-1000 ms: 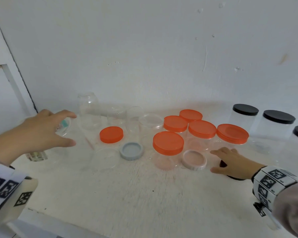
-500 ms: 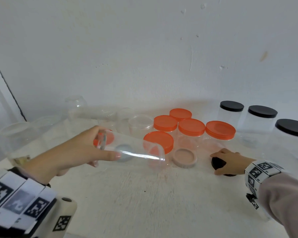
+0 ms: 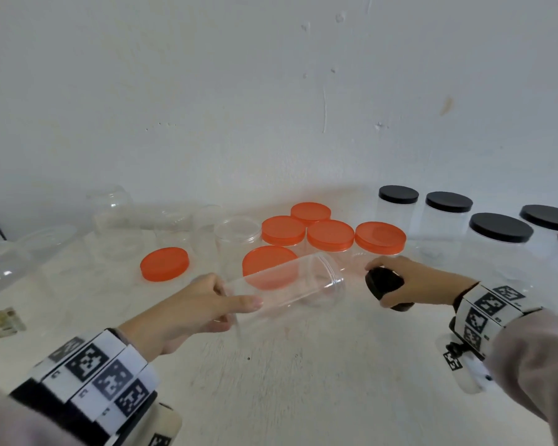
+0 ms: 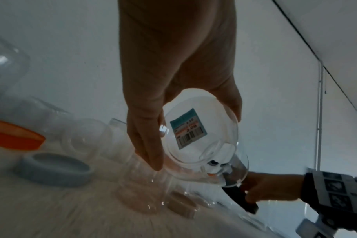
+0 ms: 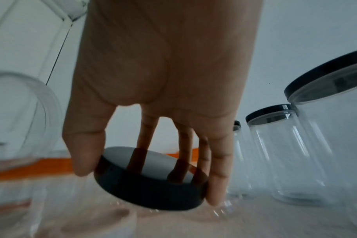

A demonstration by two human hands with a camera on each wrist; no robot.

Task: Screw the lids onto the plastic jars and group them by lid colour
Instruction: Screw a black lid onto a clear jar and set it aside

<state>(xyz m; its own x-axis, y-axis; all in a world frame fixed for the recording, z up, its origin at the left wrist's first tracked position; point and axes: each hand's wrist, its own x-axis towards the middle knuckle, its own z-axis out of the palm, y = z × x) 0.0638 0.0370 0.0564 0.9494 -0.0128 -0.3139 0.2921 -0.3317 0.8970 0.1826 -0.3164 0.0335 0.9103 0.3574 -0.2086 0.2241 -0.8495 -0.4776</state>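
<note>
The left hand [image 3: 187, 312] has carried the clear plastic jar [image 3: 287, 286] rightward, mouth toward the round black lid [image 3: 384, 284], which the right hand [image 3: 416, 281] has lifted off the counter [image 3: 303, 381].

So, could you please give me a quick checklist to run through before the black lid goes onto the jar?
1. Left hand grips the jar: ok.
2. Right hand holds the black lid: ok.
3. Jar mouth is open and faces the lid: ok.
4. Lid lined up square with the mouth: not ok, they are apart and the lid is tilted.
5. Lid size matches the jar: cannot tell.
6. Black-lidded jars stand grouped at the right: ok.
</note>
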